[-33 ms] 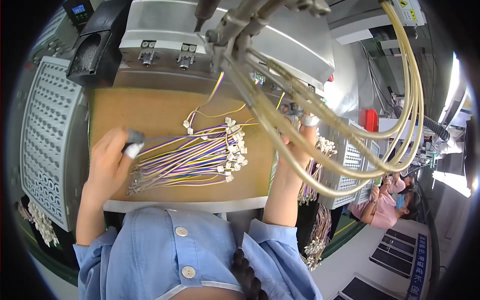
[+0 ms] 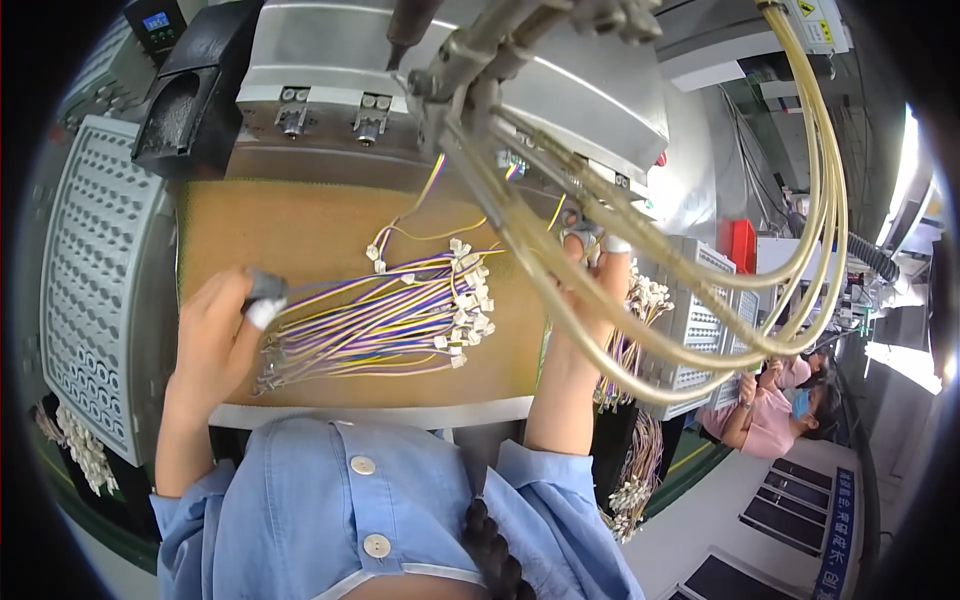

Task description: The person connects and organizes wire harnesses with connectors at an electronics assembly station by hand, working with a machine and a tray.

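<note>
Both hands are up on the brown tabletop (image 2: 300, 230) as I look down from the head view. I see the left hand (image 2: 215, 335) resting at the left end of a bundle of purple, yellow and white wires (image 2: 380, 320), its fingers curled loosely with white and dark finger cots on the tips touching the wire ends; it pins them rather than clamps them. From there the bundle lies flat across the middle of the tabletop, its small white connectors (image 2: 468, 295) fanned out at the right end. I find the right hand (image 2: 590, 260) reaching up at the far right edge, partly hidden behind yellowish hoses (image 2: 640, 300), fingertips pinched near a single wire at the grey machine (image 2: 450, 90); I cannot tell how firmly it grips. A perforated grey tray (image 2: 100, 290) stands just left of the tabletop.
</note>
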Motion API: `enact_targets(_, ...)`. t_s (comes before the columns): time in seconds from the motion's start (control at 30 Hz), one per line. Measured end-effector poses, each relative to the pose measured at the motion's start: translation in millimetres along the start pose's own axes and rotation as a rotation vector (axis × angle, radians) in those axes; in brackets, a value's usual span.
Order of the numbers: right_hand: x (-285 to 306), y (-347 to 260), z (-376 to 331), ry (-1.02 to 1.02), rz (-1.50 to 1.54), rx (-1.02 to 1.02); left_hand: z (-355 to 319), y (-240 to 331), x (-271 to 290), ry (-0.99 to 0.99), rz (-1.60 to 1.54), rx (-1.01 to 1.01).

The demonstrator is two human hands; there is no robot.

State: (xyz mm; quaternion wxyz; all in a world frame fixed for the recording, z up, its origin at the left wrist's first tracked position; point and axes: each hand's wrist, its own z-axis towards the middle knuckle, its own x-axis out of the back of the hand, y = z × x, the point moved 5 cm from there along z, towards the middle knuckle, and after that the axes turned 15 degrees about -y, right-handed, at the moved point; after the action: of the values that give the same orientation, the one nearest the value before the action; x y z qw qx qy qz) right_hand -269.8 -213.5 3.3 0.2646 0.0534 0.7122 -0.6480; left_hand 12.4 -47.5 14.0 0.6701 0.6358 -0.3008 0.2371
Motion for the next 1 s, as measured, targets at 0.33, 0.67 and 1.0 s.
enact_targets(0.33, -8.3, -3.6, 19.0, 0.089, 0.103, -0.036, 16.6, 19.0, 6.2, 0.136, -0.268, 0.020)
enact_targets(0.67, 73.9, -82.8, 11.2, 0.188, -1.365, 0.111, -58.6, -23.5, -4.4, 0.236, -0.391, 0.212)
enact_targets(1.0, 88.9, -77.3, 26.3, 0.131, -1.492, 0.205, -48.3, -29.9, -5.7, 0.294, -0.583, 0.237)
